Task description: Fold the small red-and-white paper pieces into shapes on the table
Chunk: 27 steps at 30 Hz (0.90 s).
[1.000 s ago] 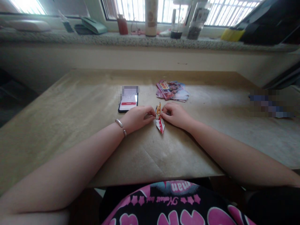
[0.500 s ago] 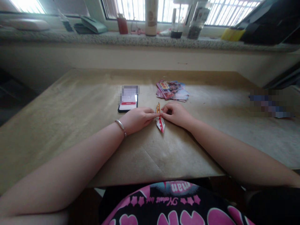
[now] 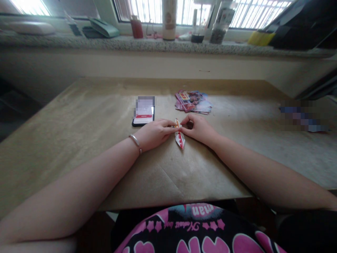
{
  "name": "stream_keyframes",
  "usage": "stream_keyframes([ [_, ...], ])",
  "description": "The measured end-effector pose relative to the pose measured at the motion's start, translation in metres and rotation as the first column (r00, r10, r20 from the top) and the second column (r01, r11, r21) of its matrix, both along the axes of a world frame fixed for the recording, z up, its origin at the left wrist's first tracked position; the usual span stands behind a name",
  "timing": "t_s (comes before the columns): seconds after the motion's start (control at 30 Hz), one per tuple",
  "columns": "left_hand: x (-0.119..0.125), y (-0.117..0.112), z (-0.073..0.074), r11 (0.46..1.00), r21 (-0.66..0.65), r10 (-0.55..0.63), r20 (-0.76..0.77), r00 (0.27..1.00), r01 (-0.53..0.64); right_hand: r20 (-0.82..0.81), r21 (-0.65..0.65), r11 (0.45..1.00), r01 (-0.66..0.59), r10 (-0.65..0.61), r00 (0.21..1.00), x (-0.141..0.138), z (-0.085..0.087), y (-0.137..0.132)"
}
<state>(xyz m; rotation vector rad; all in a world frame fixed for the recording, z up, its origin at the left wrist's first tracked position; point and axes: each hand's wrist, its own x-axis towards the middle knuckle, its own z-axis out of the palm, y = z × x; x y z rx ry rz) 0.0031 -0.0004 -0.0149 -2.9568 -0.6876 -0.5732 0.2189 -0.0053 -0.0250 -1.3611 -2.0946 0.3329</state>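
A small folded paper (image 3: pixel 180 140), white with a red and yellow strip and a pointed near end, lies on the table between my hands. My left hand (image 3: pixel 158 133), with a silver bangle at its wrist, pinches the paper's left side with thumb and index fingertips. From the right, my right hand (image 3: pixel 198 127) holds the paper's other edge between thumb and bent index finger. Fingertips cover part of the paper's middle. A phone (image 3: pixel 143 116) with a lit screen lies just beyond my left hand. Past my right hand is a pile of printed paper sheets (image 3: pixel 193 101).
The beige table (image 3: pixel 105 105) reaches to the wall below a granite windowsill (image 3: pixel 150 44). Bottles, including a red one (image 3: pixel 137 27), and a yellow object (image 3: pixel 260 38) stand on the sill. A blurred printed item (image 3: pixel 302 117) lies at the table's right.
The paper's far end shows more white and less orange than before. My fingers have shifted slightly at its upper part; both hands stay on it.
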Motion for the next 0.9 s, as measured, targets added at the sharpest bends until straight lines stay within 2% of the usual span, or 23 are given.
stream_keyframes([
  [0.2, 0.000, 0.001, 0.000, 1.000, 0.025, 0.002, -0.024, 1.000, -0.001, 0.125, 0.094, 0.989, -0.112, 0.100, 0.987, 0.001, 0.004, -0.004],
  [0.47, 0.001, -0.001, 0.002, 1.000, 0.001, -0.004, -0.011, 1.000, 0.004, 0.231, 0.142, 0.988, -0.061, 0.027, 0.973, -0.004, 0.012, -0.014],
  [0.6, 0.001, -0.003, 0.004, 0.999, -0.036, 0.024, -0.010, 1.000, -0.024, 0.210, 0.129, 0.989, -0.068, 0.040, 0.977, -0.003, 0.012, -0.014],
  [0.77, -0.001, -0.002, 0.003, 0.999, -0.023, -0.022, 0.000, 1.000, 0.022, 0.148, 0.072, 0.994, -0.081, 0.070, 0.986, 0.002, 0.009, -0.011],
  [0.9, -0.001, -0.003, 0.003, 1.000, 0.009, -0.022, -0.012, 1.000, 0.022, 0.089, 0.095, 0.984, -0.150, 0.142, 0.986, 0.004, 0.007, -0.010],
])
